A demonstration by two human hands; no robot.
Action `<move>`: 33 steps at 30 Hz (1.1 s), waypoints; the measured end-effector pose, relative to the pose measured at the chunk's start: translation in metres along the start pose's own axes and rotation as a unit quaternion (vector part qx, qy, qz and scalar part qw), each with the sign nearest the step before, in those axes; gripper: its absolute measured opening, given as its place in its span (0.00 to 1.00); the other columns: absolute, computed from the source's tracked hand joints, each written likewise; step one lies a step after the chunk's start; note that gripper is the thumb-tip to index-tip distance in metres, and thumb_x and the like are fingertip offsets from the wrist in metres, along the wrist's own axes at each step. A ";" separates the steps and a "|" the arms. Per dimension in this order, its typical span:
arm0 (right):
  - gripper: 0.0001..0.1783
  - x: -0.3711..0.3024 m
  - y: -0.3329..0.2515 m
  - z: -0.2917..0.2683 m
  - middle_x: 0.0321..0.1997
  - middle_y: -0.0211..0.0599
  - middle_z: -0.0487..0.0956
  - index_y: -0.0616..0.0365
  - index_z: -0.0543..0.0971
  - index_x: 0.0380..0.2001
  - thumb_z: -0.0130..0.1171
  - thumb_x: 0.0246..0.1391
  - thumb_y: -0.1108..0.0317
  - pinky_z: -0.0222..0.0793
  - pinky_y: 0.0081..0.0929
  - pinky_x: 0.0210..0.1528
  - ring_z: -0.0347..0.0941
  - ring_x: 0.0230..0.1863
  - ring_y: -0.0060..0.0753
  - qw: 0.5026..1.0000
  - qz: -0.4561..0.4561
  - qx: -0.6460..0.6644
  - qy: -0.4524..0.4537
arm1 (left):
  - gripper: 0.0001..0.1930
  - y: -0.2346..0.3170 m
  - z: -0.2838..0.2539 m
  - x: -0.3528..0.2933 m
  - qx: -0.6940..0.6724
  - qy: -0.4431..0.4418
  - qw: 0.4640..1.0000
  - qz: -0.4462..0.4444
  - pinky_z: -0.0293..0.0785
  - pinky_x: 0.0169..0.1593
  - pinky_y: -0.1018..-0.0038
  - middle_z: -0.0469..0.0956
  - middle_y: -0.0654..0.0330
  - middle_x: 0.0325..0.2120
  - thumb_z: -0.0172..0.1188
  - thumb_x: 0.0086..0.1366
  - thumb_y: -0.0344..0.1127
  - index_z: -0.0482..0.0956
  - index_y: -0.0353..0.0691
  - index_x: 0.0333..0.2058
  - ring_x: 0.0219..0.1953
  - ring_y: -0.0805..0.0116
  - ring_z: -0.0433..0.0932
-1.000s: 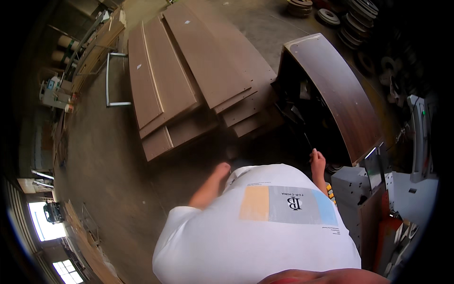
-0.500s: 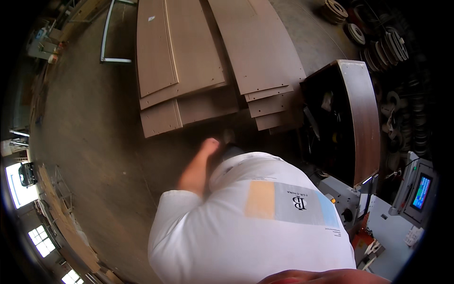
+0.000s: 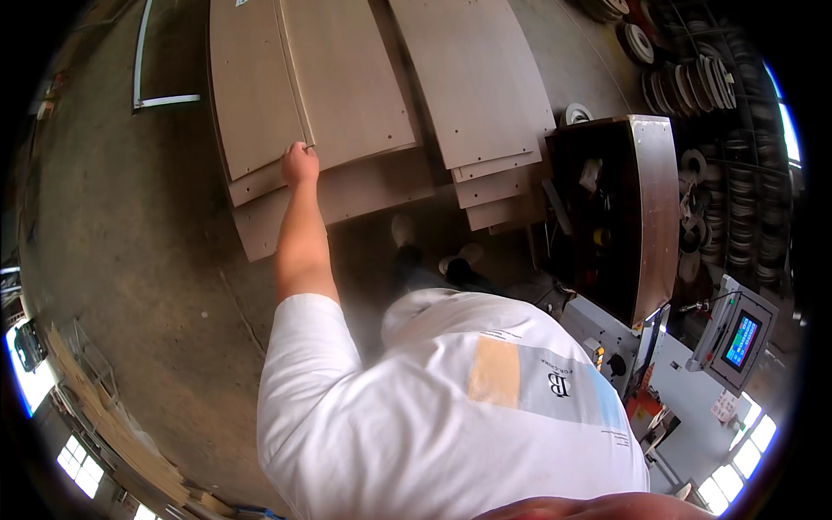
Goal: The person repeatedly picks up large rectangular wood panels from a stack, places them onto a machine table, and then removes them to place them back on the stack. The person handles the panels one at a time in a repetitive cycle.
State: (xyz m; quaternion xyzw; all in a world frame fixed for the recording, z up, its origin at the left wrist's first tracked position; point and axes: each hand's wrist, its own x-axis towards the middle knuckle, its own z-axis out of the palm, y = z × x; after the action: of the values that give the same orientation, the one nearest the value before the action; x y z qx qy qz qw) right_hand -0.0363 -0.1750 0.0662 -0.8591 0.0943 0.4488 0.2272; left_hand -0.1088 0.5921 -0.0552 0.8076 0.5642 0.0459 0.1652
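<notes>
At the near right corner of the narrow top panel point(image 3: 251, 95) on the left stack, my left hand point(image 3: 300, 165) has its fingers closed on the edge. That panel is flat, brown and wood-look, with small drilled holes along its end. Beneath it lies a wider brown panel point(image 3: 355, 113), and a lower panel point(image 3: 373, 186) sticks out toward me. My left arm reaches forward, nearly straight. The fingertips are partly hidden, so how far they go under the edge cannot be seen. My right hand is out of view.
A second stack of drilled panels point(image 3: 485, 95) lies to the right. Beside it stands an open dark wooden box point(image 3: 654, 208) with items inside. A machine with a lit screen point(image 3: 742, 340) is at the right. Reels of banding point(image 3: 693, 85) fill a rack; a metal frame point(image 3: 169, 100) lies far left.
My left hand has swung forward and left from near my body to the top panel's edge, closing there. The view has shifted, and my feet show more clearly.
</notes>
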 end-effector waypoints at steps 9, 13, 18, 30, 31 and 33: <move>0.20 -0.021 -0.008 0.008 0.43 0.44 0.83 0.60 0.81 0.45 0.63 0.54 0.58 0.70 0.30 0.52 0.79 0.48 0.39 0.999 0.038 0.004 0.007 | 0.21 0.033 -0.012 0.046 0.095 -0.090 0.991 -0.022 0.78 0.50 0.57 0.79 0.51 0.47 0.65 0.58 0.47 0.77 0.39 0.44 0.51 0.50 0.78; 0.21 -0.018 -0.012 0.012 0.43 0.44 0.83 0.60 0.81 0.46 0.64 0.53 0.58 0.70 0.30 0.52 0.79 0.48 0.39 0.999 0.040 0.008 0.006 | 0.21 0.032 -0.012 0.053 0.134 -0.119 0.984 0.001 0.78 0.51 0.58 0.80 0.50 0.45 0.63 0.57 0.46 0.77 0.39 0.44 0.49 0.50 0.79; 0.21 -0.014 -0.016 0.017 0.44 0.44 0.83 0.60 0.80 0.46 0.65 0.53 0.58 0.70 0.30 0.52 0.79 0.48 0.39 0.999 0.037 0.009 -0.001 | 0.21 0.010 -0.021 0.039 0.156 -0.149 0.976 0.011 0.78 0.51 0.58 0.81 0.50 0.44 0.63 0.56 0.46 0.77 0.39 0.44 0.49 0.50 0.80; 0.20 0.014 -0.042 0.022 0.44 0.42 0.83 0.60 0.81 0.45 0.63 0.55 0.57 0.70 0.30 0.51 0.79 0.46 0.38 0.995 -0.020 0.085 -0.041 | 0.19 0.015 -0.023 -0.117 0.134 -0.240 0.961 0.025 0.79 0.49 0.57 0.81 0.48 0.41 0.62 0.57 0.48 0.79 0.39 0.41 0.46 0.49 0.81; 0.19 0.016 -0.058 0.015 0.43 0.43 0.83 0.60 0.81 0.45 0.62 0.56 0.57 0.70 0.31 0.51 0.79 0.46 0.38 0.998 -0.035 0.032 -0.035 | 0.18 0.021 -0.022 -0.134 0.131 -0.238 0.962 0.036 0.79 0.49 0.57 0.81 0.49 0.41 0.62 0.57 0.48 0.80 0.40 0.40 0.45 0.49 0.81; 0.20 0.028 -0.065 0.016 0.42 0.44 0.84 0.59 0.82 0.44 0.60 0.56 0.55 0.72 0.33 0.51 0.79 0.47 0.41 0.998 -0.051 -0.047 0.002 | 0.17 0.020 -0.015 -0.171 0.126 -0.249 0.959 0.049 0.78 0.48 0.56 0.81 0.49 0.40 0.63 0.57 0.48 0.80 0.42 0.39 0.44 0.48 0.81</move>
State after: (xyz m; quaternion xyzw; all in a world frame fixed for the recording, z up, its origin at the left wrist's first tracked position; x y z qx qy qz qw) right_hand -0.0079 -0.1097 0.0554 -0.8732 0.0298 0.4391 0.2094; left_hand -0.1558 0.4305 -0.0158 0.8344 0.4661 -0.2204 0.1949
